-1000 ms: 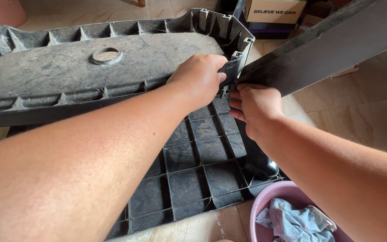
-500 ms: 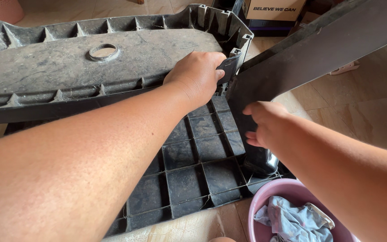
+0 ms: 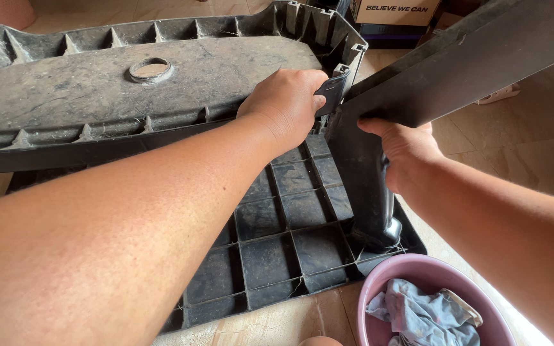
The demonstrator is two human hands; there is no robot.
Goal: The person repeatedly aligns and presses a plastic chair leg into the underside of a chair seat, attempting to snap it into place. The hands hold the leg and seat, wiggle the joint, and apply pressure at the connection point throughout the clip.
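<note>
The big dark plastic panel (image 3: 97,96) fills the upper left, from nine to twelve o'clock, its far left end cut off by the frame; it is dusty and ribbed along the edges, with a round hole (image 3: 149,68) toward eleven o'clock. Below it, at the centre and running to six o'clock, lies a gridded black base (image 3: 277,243), much of it hidden under the person's left forearm. A long black board (image 3: 482,57) slants from the centre up to two o'clock, its upper end out of frame, and a black leg-like post (image 3: 367,192) drops from it onto the grid. The left hand (image 3: 286,106), at the centre just above the middle, is curled over the panel's corner; its fingertips are tucked behind the edge, so how tightly they close cannot be told. The right hand (image 3: 402,154), at three o'clock of the left one, wraps closed around the top of the post, with the thumb lying along the board's lower edge. At five o'clock a pink basin (image 3: 379,282) holds a crumpled grey-blue cloth (image 3: 418,314), cut by the bottom edge. A cardboard box (image 3: 395,9) sits at one o'clock, partly cropped.
</note>
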